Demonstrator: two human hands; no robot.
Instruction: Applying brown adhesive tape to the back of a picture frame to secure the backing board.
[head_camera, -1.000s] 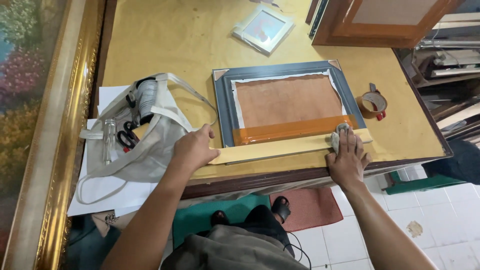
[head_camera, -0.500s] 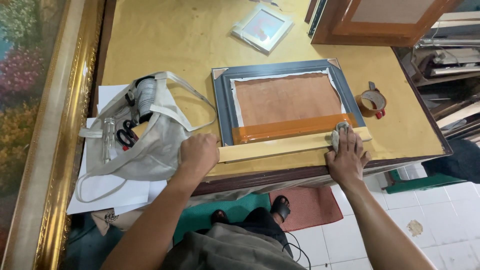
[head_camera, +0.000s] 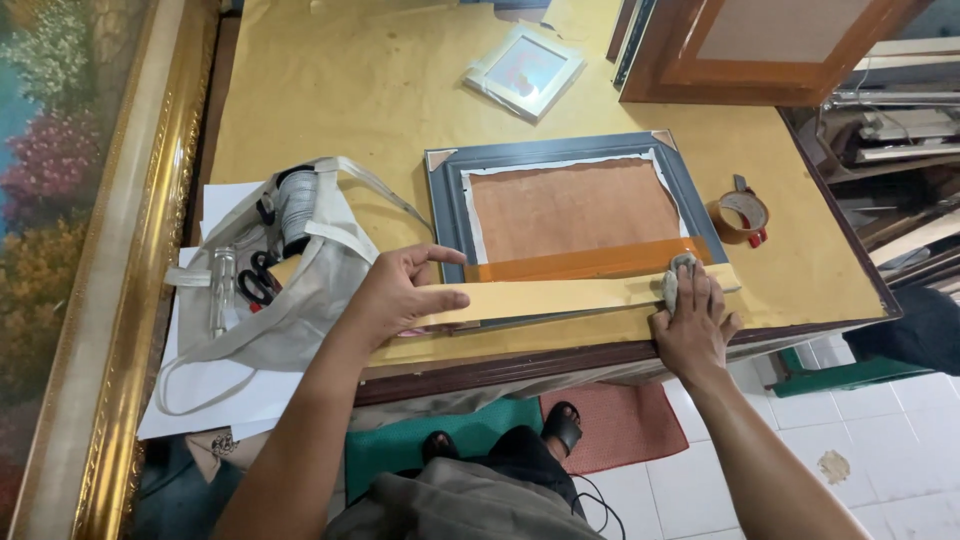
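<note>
The left hand (head_camera: 400, 290) lies open, pinning a paper strip (head_camera: 560, 297) along the near edge of a grey frame (head_camera: 570, 215) on the bench (head_camera: 340, 90); the right hand (head_camera: 690, 320) presses a wadded cloth (head_camera: 678, 278) onto it. A canvas bag (head_camera: 290, 290) crowds the left, a tape roll (head_camera: 742, 215) the right.

Open tabletop (head_camera: 340, 90) behind the grey frame (head_camera: 570, 205), free up to small white frame (head_camera: 525, 70). Left blocked by cloth bag (head_camera: 290, 290) w/ scissors (head_camera: 258, 280). Right: tape roll (head_camera: 742, 215) near frame, narrow gap btwn. Wooden frame (head_camera: 760, 50) closes far right corner
</note>
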